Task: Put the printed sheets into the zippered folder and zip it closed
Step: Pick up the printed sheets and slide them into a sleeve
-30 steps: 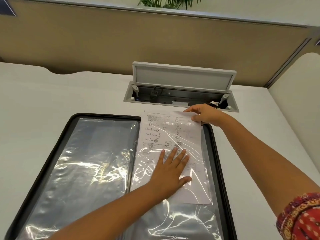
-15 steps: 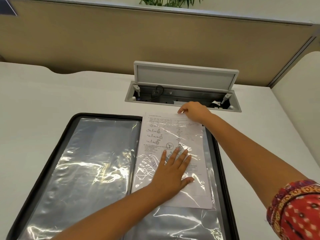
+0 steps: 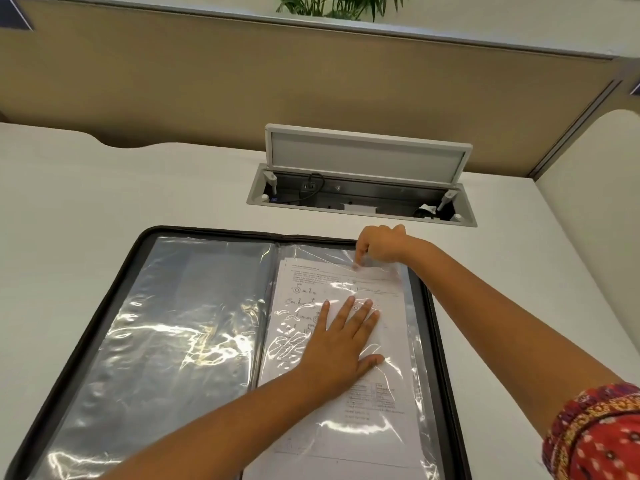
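A black zippered folder (image 3: 114,292) lies open on the white desk, with clear plastic sleeves on both halves. The printed sheets (image 3: 367,417) sit inside the right-hand sleeve, chemistry diagrams showing through the plastic. My left hand (image 3: 341,344) lies flat on the sleeve over the sheets, fingers spread. My right hand (image 3: 381,247) is at the sleeve's top edge, its fingertips pinching the plastic just above the top of the sheets.
An open cable hatch (image 3: 360,199) with a raised lid is set in the desk just beyond the folder. A tan partition (image 3: 242,88) runs behind the desk. A patterned red sleeve (image 3: 595,434) covers my right upper arm.
The sheets have slid down fully into the right sleeve, no longer sticking out past the folder's top. My right hand came down from the paper's top edge and curled onto the sleeve's opening.
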Available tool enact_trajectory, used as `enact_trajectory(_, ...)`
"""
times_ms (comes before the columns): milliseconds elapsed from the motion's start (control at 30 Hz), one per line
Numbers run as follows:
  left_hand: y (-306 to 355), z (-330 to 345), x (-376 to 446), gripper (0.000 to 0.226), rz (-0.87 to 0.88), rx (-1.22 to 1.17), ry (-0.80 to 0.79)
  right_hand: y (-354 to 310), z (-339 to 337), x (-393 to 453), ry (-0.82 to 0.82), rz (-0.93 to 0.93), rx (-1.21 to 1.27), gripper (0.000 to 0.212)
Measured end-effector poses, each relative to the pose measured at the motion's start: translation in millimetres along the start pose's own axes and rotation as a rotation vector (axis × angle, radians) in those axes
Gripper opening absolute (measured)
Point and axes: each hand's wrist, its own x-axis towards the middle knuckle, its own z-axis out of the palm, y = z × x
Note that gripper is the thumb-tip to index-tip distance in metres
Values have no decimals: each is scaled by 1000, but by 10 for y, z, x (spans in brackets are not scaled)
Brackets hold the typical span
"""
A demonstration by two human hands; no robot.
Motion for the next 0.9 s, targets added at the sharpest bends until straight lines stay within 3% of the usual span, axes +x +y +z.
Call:
enact_trajectory(167, -24, -55, 9, 78, 58, -78, 39, -68, -11, -97, 58, 32, -15, 16)
enact_trajectory(300, -25, -235, -25, 85, 25, -194, 115, -83, -2, -266, 281, 162, 150, 44)
enact_trajectory(400, -116, -375, -147, 80, -12, -235, 142, -58, 74, -550, 403, 189, 281, 39)
enact_trajectory(633, -630, -219, -805, 92, -181, -213, 201, -65, 668, -1415, 337, 238, 448, 34)
enact_trajectory(900, -694, 35, -1592, 62, -250, -9, 103, -311, 1467, -2177, 388, 260, 503, 32)
